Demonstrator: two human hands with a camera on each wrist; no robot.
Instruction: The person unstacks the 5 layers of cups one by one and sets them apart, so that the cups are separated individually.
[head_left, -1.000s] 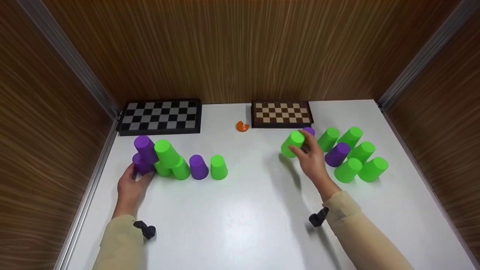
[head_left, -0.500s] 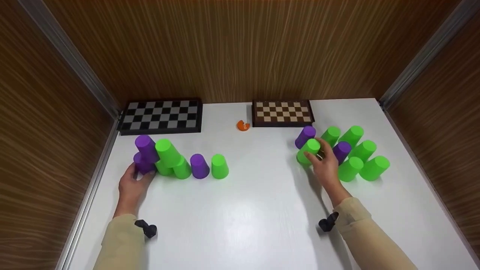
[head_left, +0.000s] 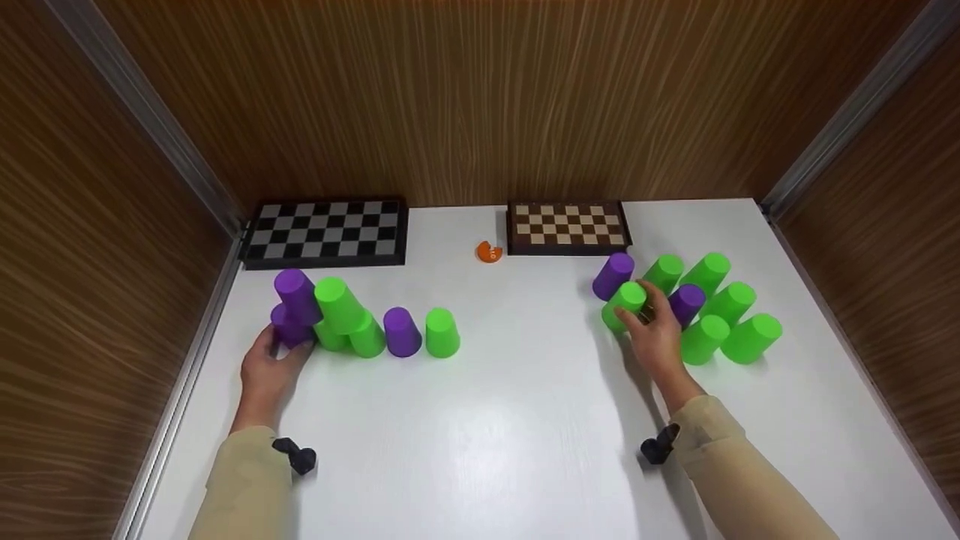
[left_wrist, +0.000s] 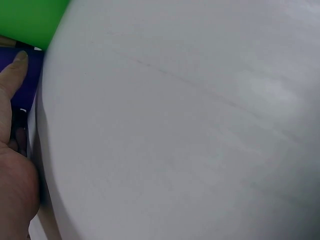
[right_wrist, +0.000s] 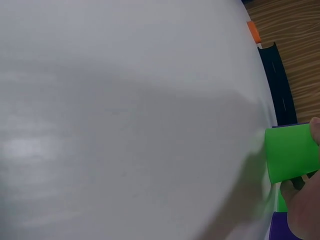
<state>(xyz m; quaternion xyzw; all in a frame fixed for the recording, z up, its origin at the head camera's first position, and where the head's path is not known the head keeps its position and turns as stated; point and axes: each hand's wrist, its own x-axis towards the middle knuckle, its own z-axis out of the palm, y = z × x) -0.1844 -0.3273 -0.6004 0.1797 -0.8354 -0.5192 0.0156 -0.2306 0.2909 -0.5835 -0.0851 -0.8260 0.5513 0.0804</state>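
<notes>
Thumb and fingers of my left hand (head_left: 270, 371) hold the sides of an upside-down purple cup (head_left: 289, 330) in the lower left row. Above it sits another purple cup (head_left: 298, 297), and beside that an upper green cup (head_left: 340, 306), both resting on the lower row. That row continues with green cups (head_left: 367, 334), a purple cup (head_left: 402, 332) and a green cup (head_left: 442, 334). My right hand (head_left: 655, 337) grips an upside-down green cup (head_left: 622, 307), seen closely in the right wrist view, at the left side of the right group. My left thumb (left_wrist: 14, 72) presses the purple cup.
Around the right hand stand a purple cup (head_left: 613, 277), another purple cup (head_left: 686, 304) and several green cups (head_left: 752, 338). Two checkered boards, one grey-black (head_left: 324, 234) and one brown (head_left: 568, 228), lie along the back wall. An orange piece (head_left: 489, 252) lies between them.
My right hand has carried the green cup rightward and nearer, in front of the back purple cup, which shows more fully. My left hand stays on its purple cup.
</notes>
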